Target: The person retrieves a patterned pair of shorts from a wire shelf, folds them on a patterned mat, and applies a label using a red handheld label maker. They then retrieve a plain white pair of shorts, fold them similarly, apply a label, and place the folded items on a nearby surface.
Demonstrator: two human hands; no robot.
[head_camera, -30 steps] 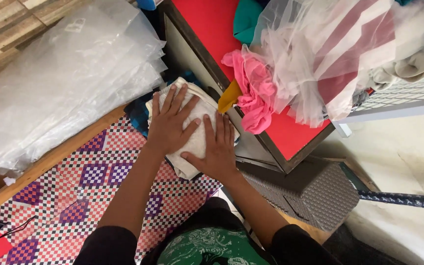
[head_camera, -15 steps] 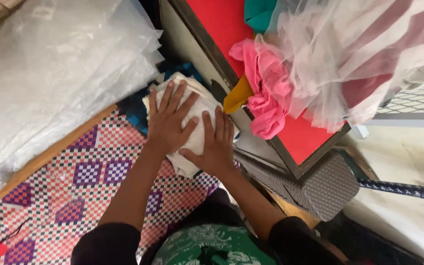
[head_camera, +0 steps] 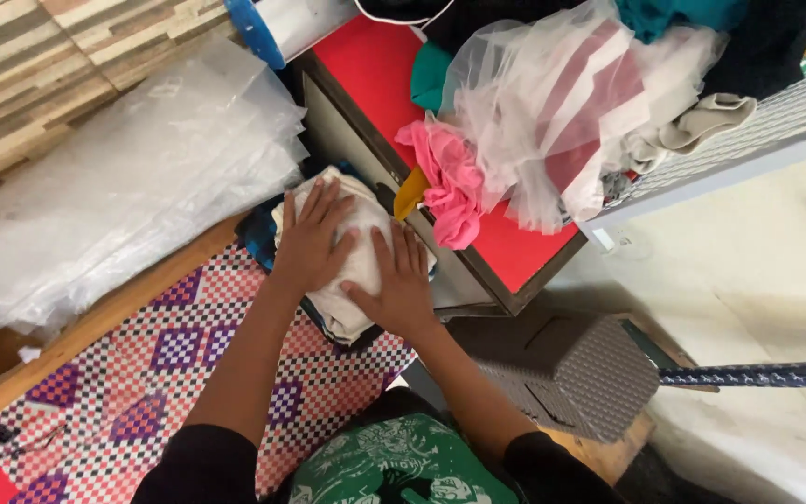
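A folded cream-white cloth lies on top of a small pile of folded fabric, over a purple and white checked mat. My left hand rests flat on the cloth's upper part, fingers spread. My right hand lies palm down on its lower right part, fingers apart. Neither hand grips anything. Dark blue fabric peeks out beneath the pile at its left.
A heap of clear plastic sheets lies to the left. A red-topped table at the right carries pink cloth, sheer white netting and other garments. A grey woven box stands beside my right arm.
The view has shifted a little. Both hands stay pressed flat on the folded cloth, with the right hand slightly lower on it.
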